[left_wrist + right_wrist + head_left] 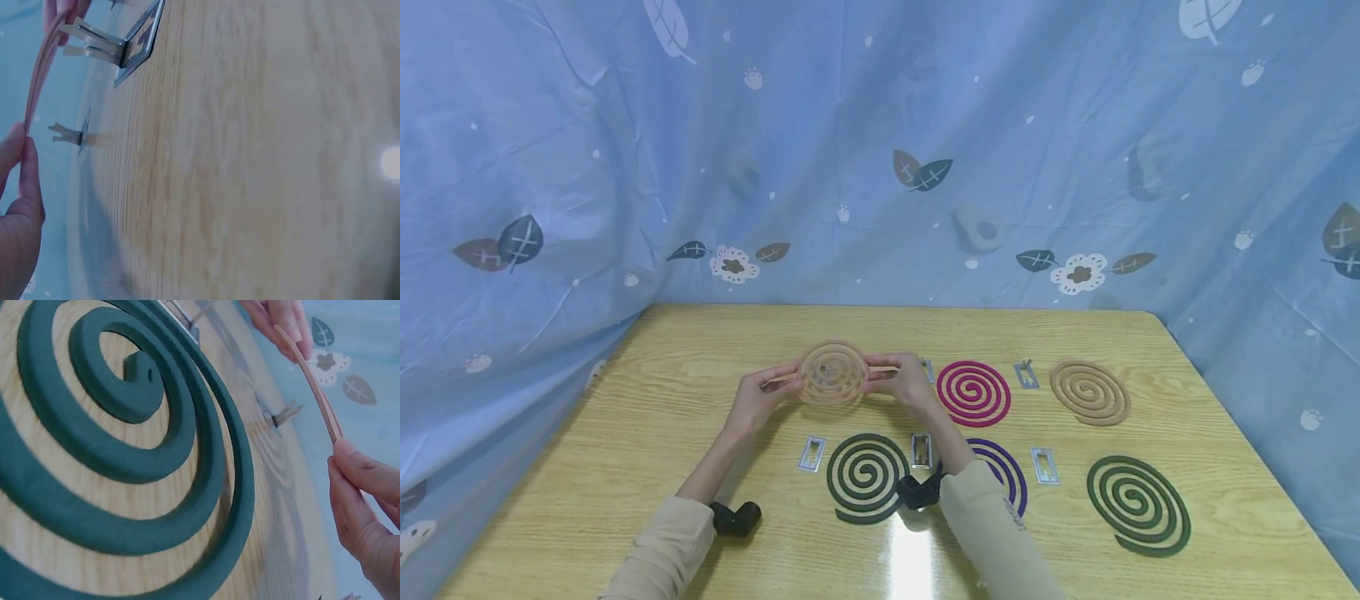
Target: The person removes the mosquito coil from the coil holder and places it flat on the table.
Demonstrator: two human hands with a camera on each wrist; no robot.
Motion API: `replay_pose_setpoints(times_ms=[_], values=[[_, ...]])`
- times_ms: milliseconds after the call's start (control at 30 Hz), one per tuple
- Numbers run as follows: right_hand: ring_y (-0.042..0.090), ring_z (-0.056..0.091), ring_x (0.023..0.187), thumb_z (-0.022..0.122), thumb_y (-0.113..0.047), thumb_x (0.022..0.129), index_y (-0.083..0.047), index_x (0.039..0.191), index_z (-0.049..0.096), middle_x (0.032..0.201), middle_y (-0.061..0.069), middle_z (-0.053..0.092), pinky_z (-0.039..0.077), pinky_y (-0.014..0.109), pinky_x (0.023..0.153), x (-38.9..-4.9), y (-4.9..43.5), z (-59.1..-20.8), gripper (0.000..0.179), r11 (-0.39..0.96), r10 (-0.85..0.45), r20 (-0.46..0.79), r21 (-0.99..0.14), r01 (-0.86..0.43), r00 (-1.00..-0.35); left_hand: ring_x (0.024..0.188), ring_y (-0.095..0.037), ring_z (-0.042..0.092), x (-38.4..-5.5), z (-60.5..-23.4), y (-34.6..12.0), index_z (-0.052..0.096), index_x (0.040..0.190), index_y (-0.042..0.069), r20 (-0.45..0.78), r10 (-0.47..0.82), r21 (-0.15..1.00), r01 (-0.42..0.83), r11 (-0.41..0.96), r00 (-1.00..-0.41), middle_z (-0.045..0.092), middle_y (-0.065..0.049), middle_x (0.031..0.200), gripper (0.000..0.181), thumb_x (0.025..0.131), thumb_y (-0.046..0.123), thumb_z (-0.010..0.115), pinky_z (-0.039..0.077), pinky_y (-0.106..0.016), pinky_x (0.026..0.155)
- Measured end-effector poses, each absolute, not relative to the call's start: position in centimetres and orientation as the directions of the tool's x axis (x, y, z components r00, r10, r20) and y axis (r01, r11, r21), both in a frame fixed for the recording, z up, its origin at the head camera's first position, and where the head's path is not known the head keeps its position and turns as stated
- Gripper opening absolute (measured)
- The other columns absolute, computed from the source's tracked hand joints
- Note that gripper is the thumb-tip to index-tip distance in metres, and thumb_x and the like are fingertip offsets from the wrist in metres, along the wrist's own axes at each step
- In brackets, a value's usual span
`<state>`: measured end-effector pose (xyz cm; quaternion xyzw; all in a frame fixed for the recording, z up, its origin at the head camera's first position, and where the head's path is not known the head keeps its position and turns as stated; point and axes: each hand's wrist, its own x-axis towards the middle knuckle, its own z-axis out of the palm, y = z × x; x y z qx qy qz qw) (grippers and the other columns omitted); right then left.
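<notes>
A tan mosquito coil is held up flat above the far part of the table, between both hands. My left hand pinches its left edge between thumb and fingers, and my right hand pinches the right edge the same way. From the side, in the right wrist view, the coil looks thin and slightly bowed. A metal coil stand with upright prongs shows close by the coil in the left wrist view. Through the coil's gaps in the head view, small metallic parts are visible.
To the right lie a magenta coil, another tan coil and a dark green coil. A second green coil lies nearer, and my right forearm partly covers a purple coil. Metal stands lie among them. A blue curtain surrounds the table.
</notes>
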<state>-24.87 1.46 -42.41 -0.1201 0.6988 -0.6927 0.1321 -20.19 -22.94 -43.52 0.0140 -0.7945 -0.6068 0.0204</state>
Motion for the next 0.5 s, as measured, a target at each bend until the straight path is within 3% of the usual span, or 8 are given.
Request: replay_pose_setpoints(times_ms=[133,300,500], values=[[0.033,0.067,0.096,0.071,0.014,0.076,0.011,0.115,0.063,0.114,0.025,0.064,0.059,0.031,0.081,-24.6,1.8,-42.4,0.041,0.038,-0.326,-0.019,-0.999,0.007,-0.945,0.108,-0.029,0.062,-20.0,-43.6,-22.7,0.057,0.126,-0.004,0.024,-0.042,0.963,0.012,0.270,-0.999,0.054,-0.021,0.132,0.041,0.089,0.009,0.067,0.054,-0.027,0.091],[0.034,0.068,0.093,0.071,0.015,0.076,0.013,0.112,0.063,0.105,0.027,0.066,0.059,0.030,0.081,-24.5,2.3,-42.6,0.037,0.051,-0.323,-0.013,-0.999,-0.004,-0.946,0.111,-0.035,0.060,-20.0,-43.7,-22.2,0.057,0.124,-0.007,0.030,-0.022,0.966,0.023,0.258,-0.999,0.055,-0.023,0.129,0.040,0.088,0.007,0.068,0.055,-0.028,0.090],[0.039,0.066,0.097,0.070,0.017,0.075,0.018,0.112,0.060,0.108,0.031,0.064,0.059,0.030,0.079,-24.8,3.3,-42.9,0.038,0.087,-0.351,0.015,-0.995,-0.048,-0.936,0.112,-0.037,0.059,-20.2,-43.9,-21.5,0.056,0.121,-0.008,0.032,0.002,0.969,0.031,0.246,-0.999,0.055,-0.024,0.126,0.038,0.088,0.005,0.068,0.055,-0.028,0.089]])
